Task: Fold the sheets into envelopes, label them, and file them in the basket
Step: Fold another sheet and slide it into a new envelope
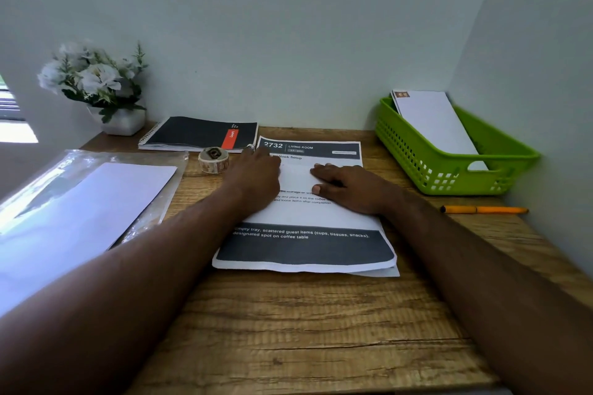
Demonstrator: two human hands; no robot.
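1. At the centre of the frame we see a printed sheet [305, 218] lying flat on a wooden desk [288, 330], with the edge of a second sheet showing beneath its lower right corner.
2. Both hands rest on the upper half of the sheet. The left hand [256, 179] lies palm down at the sheet's left edge, its fingers reaching toward the header, though we cannot tell exactly how they lie. The right hand [346, 186] lies flat, fingers straight and relaxed, grasping nothing.
3. At the right of the frame, a green basket [449, 170] stands against the wall, well apart from the sheet. It holds a white envelope [433, 125], tilted, with a small label at its upper corner.
4. Below the basket, an orange pen [484, 210] lies on the desk.
5. At the left, a clear plastic sleeve [64, 186] carries blank white paper [106, 202].
6. Just left of the sheet's top sits a roll of patterned tape [213, 159], in front of a black spiral notebook [199, 135].
7. White flowers in a white pot [96, 80] occupy the upper left.
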